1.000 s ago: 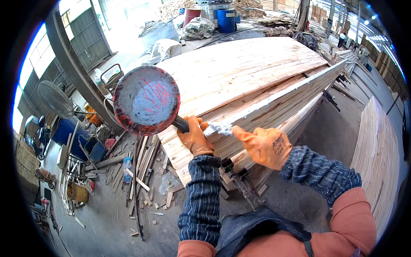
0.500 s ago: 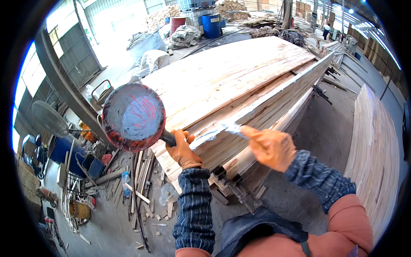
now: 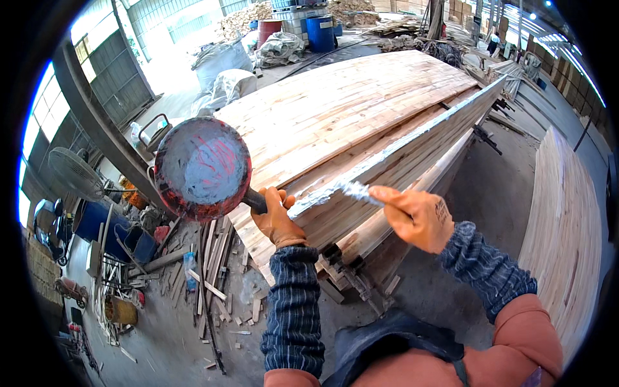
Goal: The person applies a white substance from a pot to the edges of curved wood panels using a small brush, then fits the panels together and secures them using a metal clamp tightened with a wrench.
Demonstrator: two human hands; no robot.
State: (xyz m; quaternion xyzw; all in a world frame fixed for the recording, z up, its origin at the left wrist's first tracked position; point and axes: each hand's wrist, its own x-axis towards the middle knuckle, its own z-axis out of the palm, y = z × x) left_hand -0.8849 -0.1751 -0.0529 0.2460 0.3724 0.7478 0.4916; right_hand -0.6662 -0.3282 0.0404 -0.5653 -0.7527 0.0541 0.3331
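My left hand (image 3: 278, 220), in an orange glove, is closed round the dark handle of a frying pan (image 3: 205, 166). Pale grey-white paste with red streaks coats the pan's inside, and its rim is stained red and black. In my orange-gloved right hand (image 3: 418, 219) is a brush (image 3: 360, 191), its bristles thick with white paste; most of its handle is hidden by my fingers. The bristles are at the near part of the upper edge of a wooden board (image 3: 425, 153) standing on its side. White paste lies along that edge.
A wide wooden panel (image 3: 348, 103) lies beyond the standing board. Metal clamps (image 3: 351, 274) stick out below my hands. Another panel (image 3: 564, 238) is at the right. Wood scraps (image 3: 222, 303) litter the floor at left, near a basket (image 3: 121, 311) and a standing fan (image 3: 74, 173).
My right hand and the brush have shifted slightly to the right along the board's edge. The left hand keeps its grip on the pan, which sits slightly higher in view.
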